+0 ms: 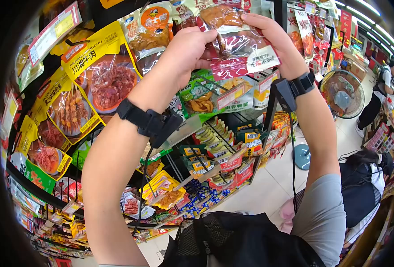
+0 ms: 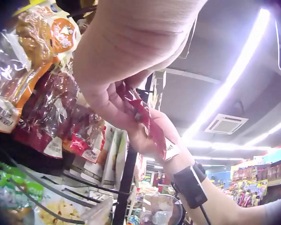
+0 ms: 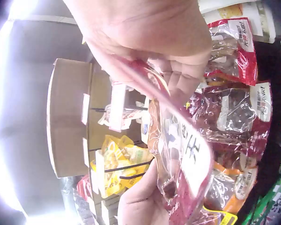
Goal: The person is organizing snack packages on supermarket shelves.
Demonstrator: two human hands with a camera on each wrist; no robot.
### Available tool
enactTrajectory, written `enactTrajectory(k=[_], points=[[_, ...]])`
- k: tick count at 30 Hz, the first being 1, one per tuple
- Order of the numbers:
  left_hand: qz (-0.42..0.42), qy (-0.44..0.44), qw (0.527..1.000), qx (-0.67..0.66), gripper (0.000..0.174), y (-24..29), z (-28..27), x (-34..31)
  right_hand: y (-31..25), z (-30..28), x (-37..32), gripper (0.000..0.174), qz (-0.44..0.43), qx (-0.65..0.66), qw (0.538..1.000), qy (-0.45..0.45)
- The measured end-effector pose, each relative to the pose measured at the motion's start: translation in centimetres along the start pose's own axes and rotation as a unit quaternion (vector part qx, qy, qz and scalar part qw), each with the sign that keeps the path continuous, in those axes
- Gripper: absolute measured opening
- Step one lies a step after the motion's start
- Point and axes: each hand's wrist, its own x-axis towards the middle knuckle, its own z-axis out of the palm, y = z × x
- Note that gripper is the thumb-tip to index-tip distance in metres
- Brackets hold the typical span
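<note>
Between both hands is a bag of cooked meat (image 1: 246,44) with clear plastic, dark-red edges and a white printed label. My left hand (image 1: 184,50) grips its left side, thumb lying on the front. On the opposite side, my right hand (image 1: 275,38) holds the edge, with fingertips at the upper corner. The right wrist view catches the bag (image 3: 196,159) nearly edge-on, brown meat visible through the film. From the left wrist, its red edge (image 2: 152,124) shows between the hands. Similar packets (image 2: 47,112) hang right behind it.
Yellow beef packets (image 1: 110,71) hang on the rack at left. Metal hooks and price tags (image 1: 56,31) stick out from it. Lower rows hold several small snack bags (image 1: 166,189). A standing fan (image 1: 342,94) and other people (image 1: 384,84) are in the aisle at right.
</note>
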Motion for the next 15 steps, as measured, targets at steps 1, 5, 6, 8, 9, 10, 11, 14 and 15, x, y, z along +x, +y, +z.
enactTrajectory(k=[1, 5, 6, 8, 9, 10, 11, 14, 15], points=[[-0.009, 0.010, 1.000, 0.009, 0.017, -0.3, -0.3, 0.7, 0.4, -0.1, 1.0, 0.026, 0.010, -0.006, 1.000, -0.004], [-0.073, -0.003, 0.996, 0.050, 0.020, -1.4, -1.5, 3.1, 3.0, -1.0, 4.6, 0.023, 0.030, -0.056, 0.998, -0.020], [-0.085, -0.013, 0.995, 0.055, 0.022, -1.3, -1.9, 3.2, 3.6, -0.7, 4.9, 0.021, 0.045, -0.026, 0.999, -0.003], [-0.091, 0.017, 0.993, 0.080, 0.021, -2.0, -2.5, 4.0, 4.4, -0.3, 5.5, 0.023, 0.060, -0.011, 0.998, -0.006], [-0.093, 0.032, 0.991, 0.091, 0.021, -2.2, -2.6, 4.3, 4.8, -0.3, 5.8, 0.025, 0.071, -0.018, 0.997, -0.002], [-0.093, 0.041, 0.990, 0.094, 0.022, -2.4, -2.8, 4.5, 5.2, -0.2, 6.2, 0.030, 0.065, -0.020, 0.998, -0.003], [-0.089, 0.047, 0.990, 0.097, 0.022, -2.7, -2.9, 4.7, 5.5, -0.2, 6.5, 0.028, 0.065, -0.024, 0.998, 0.001], [-0.099, 0.043, 0.989, 0.101, 0.022, -3.0, -3.3, 5.1, 6.5, -0.1, 7.6, 0.026, 0.064, -0.040, 0.997, 0.010], [-0.090, 0.055, 0.988, 0.113, 0.024, -3.2, -3.4, 5.1, 6.3, 0.1, 7.4, 0.027, 0.067, -0.045, 0.997, 0.016]])
